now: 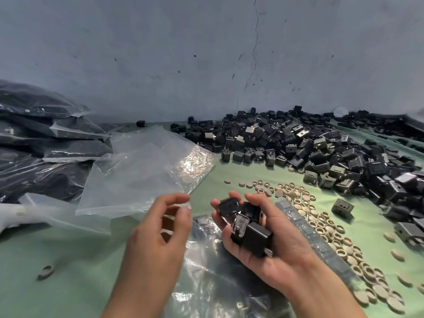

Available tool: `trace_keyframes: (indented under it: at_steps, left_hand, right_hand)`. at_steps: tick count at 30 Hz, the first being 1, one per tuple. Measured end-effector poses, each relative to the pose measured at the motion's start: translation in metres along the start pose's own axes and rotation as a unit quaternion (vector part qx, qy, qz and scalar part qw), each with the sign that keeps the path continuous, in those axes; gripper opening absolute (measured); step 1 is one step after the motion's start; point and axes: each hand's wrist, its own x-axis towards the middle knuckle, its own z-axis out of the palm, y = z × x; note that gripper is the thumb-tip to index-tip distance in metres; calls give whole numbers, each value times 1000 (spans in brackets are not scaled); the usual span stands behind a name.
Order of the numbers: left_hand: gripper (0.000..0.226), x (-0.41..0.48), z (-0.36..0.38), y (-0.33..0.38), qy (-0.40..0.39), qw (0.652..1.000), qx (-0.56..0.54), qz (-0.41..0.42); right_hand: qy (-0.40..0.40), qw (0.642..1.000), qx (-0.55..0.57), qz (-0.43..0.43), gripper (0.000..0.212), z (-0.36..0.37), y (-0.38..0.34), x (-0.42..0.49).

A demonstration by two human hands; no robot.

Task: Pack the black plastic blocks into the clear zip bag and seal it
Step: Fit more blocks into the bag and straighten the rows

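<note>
My right hand lies palm up and cups several black plastic blocks. My left hand hovers beside it with curled fingers, thumb and forefinger pinching the edge of a clear zip bag that lies on the green table. Another clear bag lies flat under both hands, with a few small parts showing inside it. A large heap of loose black blocks covers the table to the back right.
Filled, sealed bags of black blocks are stacked at the left. Several beige round caps and rings lie scattered at the right; one ring lies alone at the front left. A grey wall closes the back.
</note>
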Motion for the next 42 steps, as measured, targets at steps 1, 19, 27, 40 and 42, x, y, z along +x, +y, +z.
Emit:
trace_keyframes:
  at_steps: [1, 19, 27, 40, 42]
  left_hand:
    - [29, -1, 5, 3, -21, 1000, 8, 11]
    - [33, 5, 1, -13, -75, 996, 35, -40]
    - [26, 8, -54, -40, -35, 959, 249, -130]
    - [41, -4, -72, -34, -135, 925, 340, -102]
    - [38, -6, -66, -29, -168, 928, 313, -107]
  right_hand:
    - [-5, 1000, -6, 8, 27, 1, 1, 0]
    - [-38, 983, -173, 39, 38, 2, 9, 0]
    - [15, 1000, -7, -9, 36, -3, -7, 0]
    - [80, 996, 11, -46, 39, -7, -16, -4]
    - [84, 995, 10, -48, 38, -7, -17, -4]
